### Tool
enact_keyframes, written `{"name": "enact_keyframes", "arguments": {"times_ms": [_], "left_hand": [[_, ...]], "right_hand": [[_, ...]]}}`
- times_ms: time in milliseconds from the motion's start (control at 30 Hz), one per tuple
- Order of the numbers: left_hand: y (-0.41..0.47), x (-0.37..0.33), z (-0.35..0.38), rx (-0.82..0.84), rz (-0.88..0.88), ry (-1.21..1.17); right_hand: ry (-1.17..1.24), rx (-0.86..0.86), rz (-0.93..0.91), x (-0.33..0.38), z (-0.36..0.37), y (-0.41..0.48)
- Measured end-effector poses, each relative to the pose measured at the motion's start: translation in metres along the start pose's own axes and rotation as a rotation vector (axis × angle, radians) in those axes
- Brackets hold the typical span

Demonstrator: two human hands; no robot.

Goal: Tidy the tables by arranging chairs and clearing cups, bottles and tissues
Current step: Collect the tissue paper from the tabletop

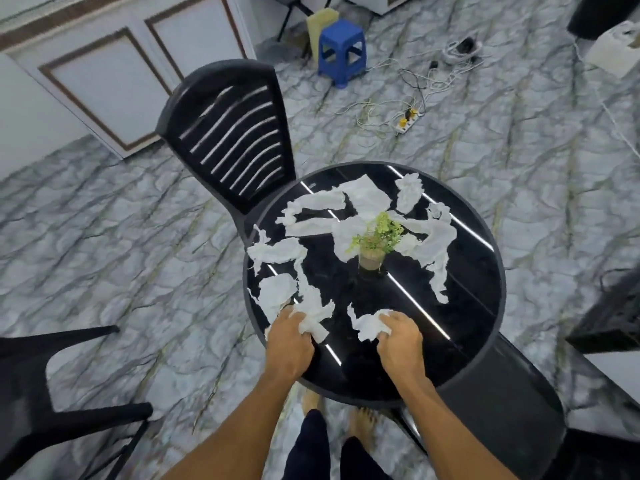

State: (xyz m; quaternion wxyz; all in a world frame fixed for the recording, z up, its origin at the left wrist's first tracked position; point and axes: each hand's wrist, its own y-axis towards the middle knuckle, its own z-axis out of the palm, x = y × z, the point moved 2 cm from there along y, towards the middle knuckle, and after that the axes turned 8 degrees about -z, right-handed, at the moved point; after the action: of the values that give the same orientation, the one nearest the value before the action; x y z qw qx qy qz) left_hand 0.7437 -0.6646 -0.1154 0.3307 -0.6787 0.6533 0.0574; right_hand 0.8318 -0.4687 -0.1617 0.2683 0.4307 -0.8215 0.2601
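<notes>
Where the torn white tissues (367, 202) lie scattered over the round black tabletop (478, 268), both hands work at its near edge. The left hand (289, 339) has its fingers closed on a bunched tissue (313, 318) near the near-left edge; the right hand (400, 339) pinches another crumpled piece (369, 323) just beside it. More shreds ring a small potted plant (375, 242) at the centre and reach the far edge. A black slatted chair (230, 133) stands touching the far-left edge. Beyond, on the marbled floor (104, 237), sit a blue stool (343, 50) and tangled cables (415, 95).
</notes>
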Motion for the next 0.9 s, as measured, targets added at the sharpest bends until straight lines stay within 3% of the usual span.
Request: {"name": "enact_keyframes", "arguments": {"times_ms": [300, 500, 600, 667, 800, 900], "left_hand": [[-0.019, -0.031, -0.009, 0.002, 0.124, -0.143], [0.023, -0.025, -0.052, -0.139, 0.006, -0.232], [0.049, -0.013, -0.064, -0.178, -0.047, -0.234], [0.066, 0.006, -0.061, -0.115, -0.112, -0.198], [0.087, 0.034, -0.040, 0.005, -0.054, 0.024], [0.093, 0.043, -0.039, 0.030, 0.045, 0.034]], "right_hand": [[-0.270, -0.014, -0.272, 0.026, 0.019, -0.017], [-0.044, 0.020, -0.106, 0.054, 0.025, -0.009], [-0.021, -0.004, -0.184, 0.075, 0.031, 0.000], [-0.015, -0.001, -0.205, 0.090, 0.032, 0.008], [-0.073, 0.149, -0.213, 0.114, 0.041, 0.031], [-0.147, 0.282, -0.196, 0.128, 0.056, 0.048]]}}
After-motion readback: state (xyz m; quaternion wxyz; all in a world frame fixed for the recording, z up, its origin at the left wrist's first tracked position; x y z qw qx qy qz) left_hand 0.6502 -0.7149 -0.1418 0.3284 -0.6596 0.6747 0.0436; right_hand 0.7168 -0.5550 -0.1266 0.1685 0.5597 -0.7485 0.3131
